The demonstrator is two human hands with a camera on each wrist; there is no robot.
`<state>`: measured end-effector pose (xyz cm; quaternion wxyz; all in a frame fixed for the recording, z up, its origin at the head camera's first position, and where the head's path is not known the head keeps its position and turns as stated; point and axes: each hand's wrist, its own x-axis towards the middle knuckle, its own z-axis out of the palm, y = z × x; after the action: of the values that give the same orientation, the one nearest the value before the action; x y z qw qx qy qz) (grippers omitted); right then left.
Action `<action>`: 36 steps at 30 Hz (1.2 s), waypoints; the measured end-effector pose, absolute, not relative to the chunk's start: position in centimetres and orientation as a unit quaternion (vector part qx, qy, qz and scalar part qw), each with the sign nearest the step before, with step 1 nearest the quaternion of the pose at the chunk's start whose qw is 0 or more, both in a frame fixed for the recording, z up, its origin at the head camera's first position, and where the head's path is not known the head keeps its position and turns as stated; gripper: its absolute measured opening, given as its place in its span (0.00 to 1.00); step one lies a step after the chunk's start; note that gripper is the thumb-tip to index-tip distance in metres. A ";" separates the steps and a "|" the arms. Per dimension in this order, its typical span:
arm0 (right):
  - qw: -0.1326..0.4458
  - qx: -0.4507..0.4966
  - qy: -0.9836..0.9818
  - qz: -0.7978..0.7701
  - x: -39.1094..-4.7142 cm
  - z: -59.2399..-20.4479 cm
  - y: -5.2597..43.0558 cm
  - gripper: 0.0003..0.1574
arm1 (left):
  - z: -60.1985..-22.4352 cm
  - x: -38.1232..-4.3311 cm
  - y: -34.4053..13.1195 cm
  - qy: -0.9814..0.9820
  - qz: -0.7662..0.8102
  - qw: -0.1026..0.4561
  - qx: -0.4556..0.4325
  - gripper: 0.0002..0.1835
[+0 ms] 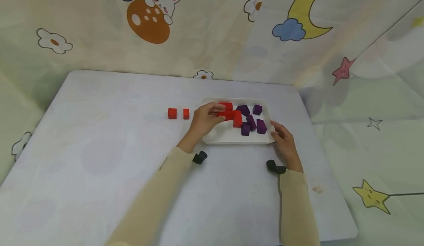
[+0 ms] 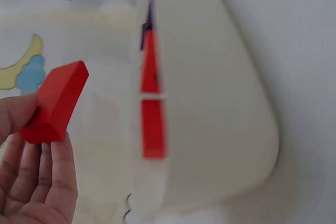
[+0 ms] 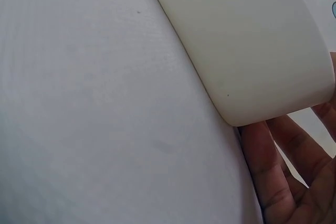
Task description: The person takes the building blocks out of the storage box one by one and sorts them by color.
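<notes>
My left hand (image 1: 203, 120) pinches a red rectangular block (image 2: 60, 98) between thumb and fingers, above the left part of a white tray (image 1: 220, 136). Seen from the head, the far end of this block is close to an upright-looking red block (image 1: 237, 119); whether they touch I cannot tell. Behind the fingers another red block (image 1: 226, 106) lies along the tray's back side. Several purple blocks (image 1: 261, 126) of differing shapes fill the right half. At the tray's front right corner, my right hand (image 1: 285, 143) holds the edge, its fingers against the outer wall (image 3: 262, 98).
Left of the tray, a red cube (image 1: 172, 113) and a smaller red block (image 1: 186, 113) stand apart on the white table (image 1: 116, 146). A cloth with cartoon prints (image 1: 212, 25) hangs behind the table's back edge. Dark wrist cameras (image 1: 200, 157) sit at both cuffs.
</notes>
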<state>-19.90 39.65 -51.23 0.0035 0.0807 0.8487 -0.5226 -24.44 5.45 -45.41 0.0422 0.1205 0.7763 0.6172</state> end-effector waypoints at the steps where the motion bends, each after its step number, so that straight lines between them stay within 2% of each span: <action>1: 0.002 0.081 0.850 -0.520 -19.9 -51.2 39.6 0.32 | -45.0 -24.3 4.6 0.776 0.616 0.046 0.127 0.17; 9: -0.004 0.084 0.854 -0.514 -19.7 -51.2 39.3 0.32 | -43.8 -25.1 -4.0 0.804 0.581 0.031 0.123 0.20; 16: -0.001 0.085 0.857 -0.508 -19.5 -51.0 39.4 0.32 | -45.2 -26.2 -11.6 0.835 0.543 -0.004 0.091 0.19; 20: 0.007 0.090 0.856 -0.509 -19.7 -51.1 39.4 0.33 | -46.2 -26.4 -14.8 0.859 0.509 0.000 0.053 0.19; 24: 0.008 0.094 0.852 -0.515 -19.7 -51.3 39.7 0.32 | -47.0 -26.8 -16.2 0.871 0.489 0.029 0.036 0.18; 32: -0.016 0.074 0.849 -0.523 -19.6 -51.4 39.6 0.31 | -47.9 -27.7 -16.1 0.882 0.460 0.096 0.040 0.17; 36: -0.011 0.078 0.852 -0.518 -19.5 -51.1 39.3 0.31 | -47.6 -27.6 -16.1 0.884 0.453 0.107 0.039 0.21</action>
<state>-19.55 39.30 -51.06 -0.0111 0.0785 0.8516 -0.5182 -27.62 -16.06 -47.60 0.1074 0.0392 0.8841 0.4530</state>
